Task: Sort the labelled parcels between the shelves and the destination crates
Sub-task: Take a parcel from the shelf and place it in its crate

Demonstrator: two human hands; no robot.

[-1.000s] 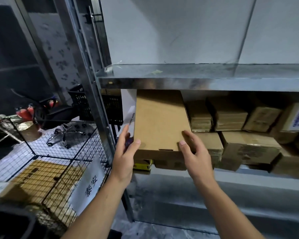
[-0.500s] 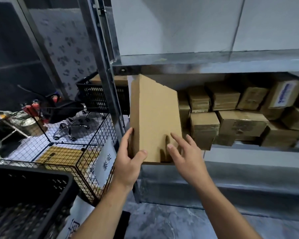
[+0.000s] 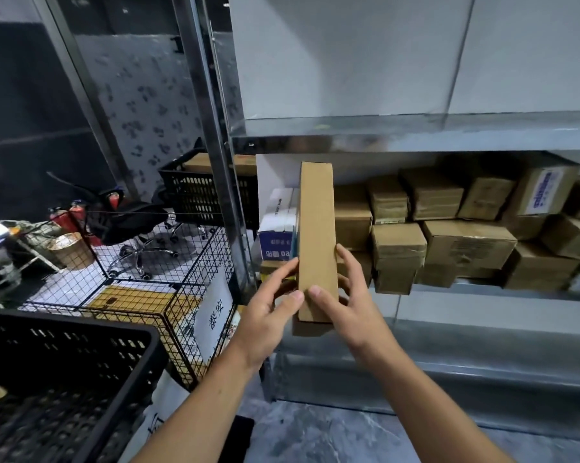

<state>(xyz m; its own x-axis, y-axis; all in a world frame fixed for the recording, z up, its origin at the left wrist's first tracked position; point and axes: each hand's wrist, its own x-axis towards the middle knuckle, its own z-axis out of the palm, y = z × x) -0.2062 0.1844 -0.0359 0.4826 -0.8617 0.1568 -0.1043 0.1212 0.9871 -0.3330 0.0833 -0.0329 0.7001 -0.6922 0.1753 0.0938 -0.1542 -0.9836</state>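
A flat brown cardboard parcel (image 3: pixel 316 228) stands on edge at the front of the metal shelf (image 3: pixel 482 292), its narrow side facing me. My left hand (image 3: pixel 270 315) grips its lower left side, thumb on the front edge. My right hand (image 3: pixel 343 302) grips its lower right side, fingers curled behind it. Several brown parcels (image 3: pixel 462 242) are stacked on the shelf to the right, one (image 3: pixel 546 188) with a blue-printed label. A white and blue box (image 3: pixel 278 225) sits just left of the held parcel.
A wire mesh crate (image 3: pixel 168 295) with a white label sheet (image 3: pixel 213 309) stands at the left, cardboard inside. A black plastic crate (image 3: pixel 64 379) fills the lower left. Another black basket (image 3: pixel 201 192) sits behind the shelf post (image 3: pixel 215 145). An office chair and fire extinguishers lie beyond.
The parcel has been drawn out of the shelf and turned from lying flat to standing on its edge. Both hands slid down to its lower end; the view swung left.
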